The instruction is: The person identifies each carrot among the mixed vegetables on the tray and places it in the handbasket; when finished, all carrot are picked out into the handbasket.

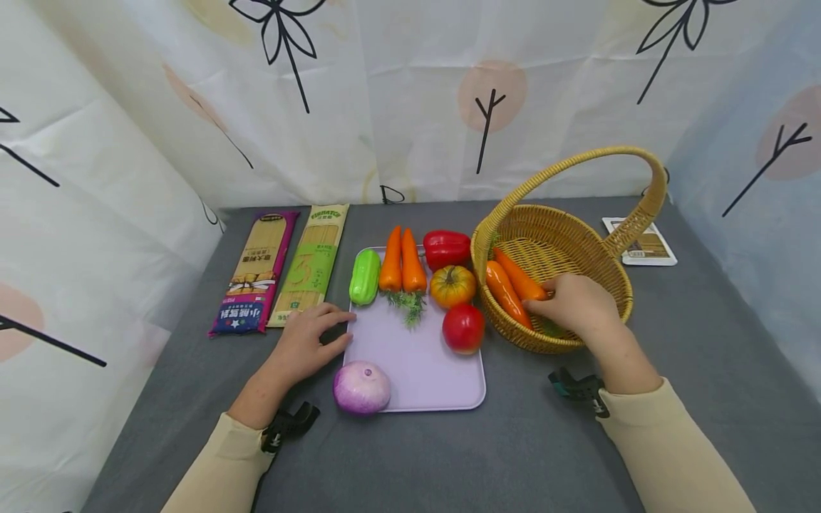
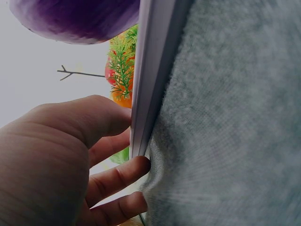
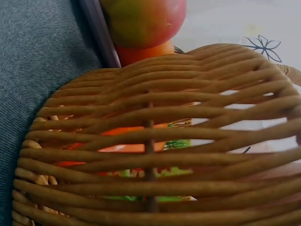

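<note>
My left hand (image 1: 313, 342) touches the left rim of a pale lilac tray (image 1: 410, 377); in the left wrist view its thumb and fingertips (image 2: 136, 167) meet the edge. On the tray lie a green vegetable (image 1: 365, 277), two carrots (image 1: 413, 263) with leafy tops, a red bell pepper (image 1: 447, 249), a small pumpkin (image 1: 452, 286) and a red tomato-like fruit (image 1: 463, 328). A purple onion (image 1: 362, 387) sits on the near left corner. My right hand (image 1: 580, 303) reaches into a wicker basket (image 1: 551, 221) and pinches the end of a carrot (image 1: 518, 274); another orange vegetable (image 1: 505, 293) lies beside it.
Two noodle packets, one purple (image 1: 253, 274) and one green (image 1: 311, 263), lie left of the tray. A white-framed card (image 1: 648, 246) is behind the basket's right side. The basket's tall handle (image 1: 584, 157) arches above it. Patterned cloth (image 1: 410, 107) hangs behind the grey table.
</note>
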A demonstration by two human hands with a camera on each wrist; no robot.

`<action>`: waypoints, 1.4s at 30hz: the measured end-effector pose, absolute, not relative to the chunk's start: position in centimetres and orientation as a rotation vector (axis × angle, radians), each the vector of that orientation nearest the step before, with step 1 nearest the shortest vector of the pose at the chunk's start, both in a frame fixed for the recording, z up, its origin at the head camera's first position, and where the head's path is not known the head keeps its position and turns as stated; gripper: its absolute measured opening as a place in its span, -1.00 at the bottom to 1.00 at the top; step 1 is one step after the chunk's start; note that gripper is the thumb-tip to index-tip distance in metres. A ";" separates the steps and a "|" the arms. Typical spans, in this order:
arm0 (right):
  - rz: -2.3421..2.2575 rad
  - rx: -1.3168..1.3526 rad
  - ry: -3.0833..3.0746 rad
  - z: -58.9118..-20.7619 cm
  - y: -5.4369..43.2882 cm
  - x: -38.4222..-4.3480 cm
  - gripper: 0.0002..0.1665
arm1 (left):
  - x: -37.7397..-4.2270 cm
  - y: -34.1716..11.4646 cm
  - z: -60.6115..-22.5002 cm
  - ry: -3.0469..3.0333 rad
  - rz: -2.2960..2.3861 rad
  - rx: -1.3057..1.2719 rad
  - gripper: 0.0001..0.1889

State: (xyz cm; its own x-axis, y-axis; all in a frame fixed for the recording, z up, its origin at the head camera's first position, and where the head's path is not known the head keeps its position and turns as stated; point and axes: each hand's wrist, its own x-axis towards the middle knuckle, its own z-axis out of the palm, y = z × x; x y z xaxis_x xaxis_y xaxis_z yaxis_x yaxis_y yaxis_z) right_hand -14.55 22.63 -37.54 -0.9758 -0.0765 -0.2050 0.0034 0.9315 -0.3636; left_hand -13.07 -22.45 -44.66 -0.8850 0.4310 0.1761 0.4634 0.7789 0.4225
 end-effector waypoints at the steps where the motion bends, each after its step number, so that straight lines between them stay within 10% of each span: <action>1: -0.543 -0.056 2.866 -37.6 22.6 -14.6 -0.32 | -13.1 -22.5 -44.6 -2.897 -0.714 -0.729 -0.63; 22: -0.597 -0.077 2.907 -30.5 22.9 -12.2 0.05 | -13.2 -22.3 -44.8 -2.904 -0.718 -0.713 -0.61; 42: -1.013 -0.220 3.106 -24.3 17.5 -7.2 -0.31 | -13.0 -22.4 -44.5 -2.940 -0.727 -0.687 -0.61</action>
